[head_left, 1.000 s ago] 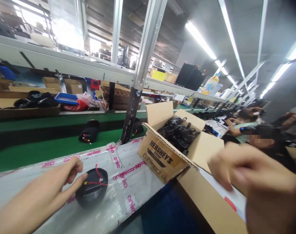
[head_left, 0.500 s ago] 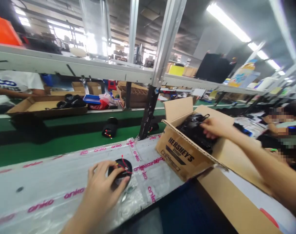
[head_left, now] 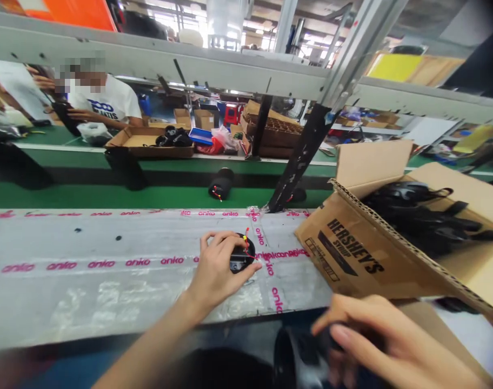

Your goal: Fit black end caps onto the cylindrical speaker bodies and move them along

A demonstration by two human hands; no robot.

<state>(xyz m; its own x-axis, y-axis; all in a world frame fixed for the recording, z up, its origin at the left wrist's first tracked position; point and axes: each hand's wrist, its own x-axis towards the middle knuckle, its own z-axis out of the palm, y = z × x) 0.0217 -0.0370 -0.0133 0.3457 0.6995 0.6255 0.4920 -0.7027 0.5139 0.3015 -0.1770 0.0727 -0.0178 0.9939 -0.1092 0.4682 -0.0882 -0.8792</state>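
My left hand (head_left: 220,267) sits over a round black bundle (head_left: 243,256) tied with red and yellow wires, fingers spread across its top. The bundle rests on a plastic-covered bench (head_left: 108,243) with pink "anko" tape. My right hand (head_left: 368,343) is blurred at the lower right, near the bench's front edge. It grips a dark object (head_left: 299,356) that looks like another black bundle, partly hidden by my fingers. Beside it stands an open cardboard box (head_left: 352,251) printed "Hershey's Syrup", holding a heap of black coiled items (head_left: 412,216).
A black rolled item (head_left: 221,185) lies on the green conveyor (head_left: 88,195) behind the bench. A dark metal post (head_left: 301,159) rises at the bench's back edge. Farther back, a person in a white T-shirt (head_left: 104,100) stands beyond a cardboard tray (head_left: 149,146).
My right hand has come out of the box and down to the lower right, now gripping a dark object. My left hand stays on the bundle. The view has swung left.
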